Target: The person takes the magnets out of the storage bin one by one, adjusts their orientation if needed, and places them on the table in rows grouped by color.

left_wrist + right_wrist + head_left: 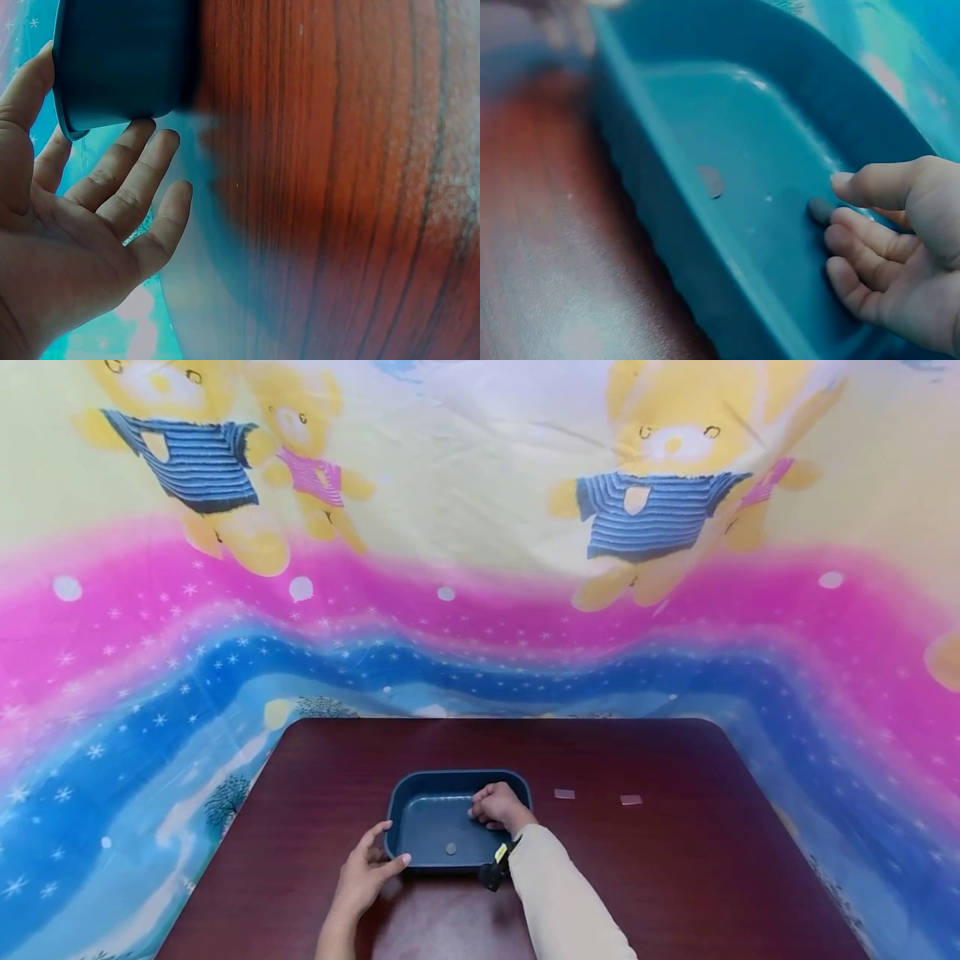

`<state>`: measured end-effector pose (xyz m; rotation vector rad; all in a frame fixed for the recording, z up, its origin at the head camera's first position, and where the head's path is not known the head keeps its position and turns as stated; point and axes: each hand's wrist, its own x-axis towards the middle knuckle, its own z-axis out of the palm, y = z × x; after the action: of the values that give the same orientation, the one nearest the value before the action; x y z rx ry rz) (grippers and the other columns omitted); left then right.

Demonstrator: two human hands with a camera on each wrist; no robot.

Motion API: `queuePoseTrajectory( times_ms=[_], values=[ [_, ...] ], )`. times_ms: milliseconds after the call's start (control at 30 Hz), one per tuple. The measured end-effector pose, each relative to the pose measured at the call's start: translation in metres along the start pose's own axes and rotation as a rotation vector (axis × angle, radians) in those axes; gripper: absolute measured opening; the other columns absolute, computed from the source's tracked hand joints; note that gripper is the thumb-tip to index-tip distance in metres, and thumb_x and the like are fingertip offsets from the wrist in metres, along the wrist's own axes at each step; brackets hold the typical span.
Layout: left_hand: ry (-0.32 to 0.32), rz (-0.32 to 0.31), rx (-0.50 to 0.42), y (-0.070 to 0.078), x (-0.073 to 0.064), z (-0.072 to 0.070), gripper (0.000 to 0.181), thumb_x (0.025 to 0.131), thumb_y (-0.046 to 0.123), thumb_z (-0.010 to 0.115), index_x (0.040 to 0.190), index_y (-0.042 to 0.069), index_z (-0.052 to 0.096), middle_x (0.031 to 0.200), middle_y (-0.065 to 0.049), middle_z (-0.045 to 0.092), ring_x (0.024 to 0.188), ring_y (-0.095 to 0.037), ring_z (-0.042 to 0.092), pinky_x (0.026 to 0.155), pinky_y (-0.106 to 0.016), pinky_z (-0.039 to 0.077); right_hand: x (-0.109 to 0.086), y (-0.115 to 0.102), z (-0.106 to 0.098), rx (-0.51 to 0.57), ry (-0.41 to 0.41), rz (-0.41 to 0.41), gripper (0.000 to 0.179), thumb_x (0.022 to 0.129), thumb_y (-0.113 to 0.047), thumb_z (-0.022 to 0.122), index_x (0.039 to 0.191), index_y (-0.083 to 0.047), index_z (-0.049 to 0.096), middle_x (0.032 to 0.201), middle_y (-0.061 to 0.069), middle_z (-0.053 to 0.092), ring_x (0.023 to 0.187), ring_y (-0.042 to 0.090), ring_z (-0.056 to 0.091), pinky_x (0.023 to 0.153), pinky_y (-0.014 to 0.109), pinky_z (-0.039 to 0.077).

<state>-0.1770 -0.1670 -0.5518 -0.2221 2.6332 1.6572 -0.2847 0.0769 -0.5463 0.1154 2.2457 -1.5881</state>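
Note:
A dark blue-green rectangular tray (457,771) sits on the table. My left hand (363,874) is at its near left corner, fingers spread and fairly straight, with thumb and fingertips against the rim and outer wall. Inside the tray's right half is my right hand (498,806), fingers bent. Right at its fingertips lies a small dark disc (820,211) that looks like a coin; I cannot tell whether it is pinched. Another coin (451,848) lies flat on the tray floor near the front wall.
Two small pinkish, flat rectangular pieces, one nearer (565,794) and one farther right (631,800), lie on the dark red-brown table (660,877) right of the tray. A black strap device (493,870) is on the right wrist. A printed bear curtain (480,643) hangs behind.

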Motion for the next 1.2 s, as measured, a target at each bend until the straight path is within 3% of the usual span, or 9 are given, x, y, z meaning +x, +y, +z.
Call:
queuePoseTrajectory(
  times_ms=[200, 400, 667, 867, 1200],
  values=[
    [-0.002, -0.017, 0.004, -0.0003, -0.0007, 0.0001, 0.066, 0.076, 0.026, 0.078, 0.134, 0.017, 0.047, 0.089, -0.007, 0.065, 0.077, -0.018, 0.06, 0.066, -0.037, 0.046, 0.001, 0.0026, 0.006, -0.139, 0.074, -0.047, 0.021, 0.071, 0.0, 0.076, 0.089, -0.003, 0.066, 0.072, 0.003, 0.061, 0.059, 0.016, 0.053, 0.053, 0.031, 0.045],
    [-0.01, -0.02, 0.014, 0.0014, -0.0029, -0.0008, 0.068, 0.076, 0.028, 0.078, 0.135, 0.015, 0.047, 0.087, -0.006, 0.065, 0.075, -0.018, 0.059, 0.065, -0.038, 0.045, -0.0003, 0.0021, 0.0065, -0.25, 0.078, -0.062, 0.019, 0.07, 0.001, 0.077, 0.085, -0.005, 0.068, 0.082, 0.004, 0.061, 0.058, 0.018, 0.051, 0.053, 0.031, 0.044],
    [-0.006, -0.004, 0.026, 0.0032, -0.0037, -0.0023, 0.068, 0.076, 0.029, 0.078, 0.134, 0.014, 0.047, 0.087, -0.007, 0.065, 0.074, -0.018, 0.059, 0.065, -0.038, 0.045, -0.0029, 0.0007, 0.0069, -0.327, 0.12, -0.116, 0.014, 0.069, 0.002, 0.078, 0.076, -0.004, 0.068, 0.077, 0.001, 0.062, 0.068, 0.016, 0.054, 0.061, 0.031, 0.046],
    [0.003, 0.003, 0.018, 0.0027, -0.0032, -0.0022, 0.067, 0.076, 0.026, 0.079, 0.134, 0.014, 0.047, 0.087, -0.008, 0.065, 0.074, -0.018, 0.058, 0.063, -0.035, 0.044, 0.0012, 0.0024, 0.0081, -0.35, 0.148, -0.101, 0.016, 0.068, -0.001, 0.079, 0.071, -0.007, 0.065, 0.073, 0.0, 0.059, 0.067, 0.017, 0.053, 0.061, 0.032, 0.046],
    [0.006, 0.001, 0.02, 0.002, -0.0034, -0.0008, 0.067, 0.076, 0.026, 0.079, 0.133, 0.014, 0.048, 0.088, -0.008, 0.064, 0.075, -0.017, 0.058, 0.064, -0.035, 0.044, 0.0014, 0.0057, 0.0073, -0.374, 0.129, -0.11, 0.014, 0.072, -0.006, 0.078, 0.071, -0.009, 0.064, 0.074, -0.001, 0.059, 0.068, 0.016, 0.052, 0.063, 0.033, 0.045]
  ],
)
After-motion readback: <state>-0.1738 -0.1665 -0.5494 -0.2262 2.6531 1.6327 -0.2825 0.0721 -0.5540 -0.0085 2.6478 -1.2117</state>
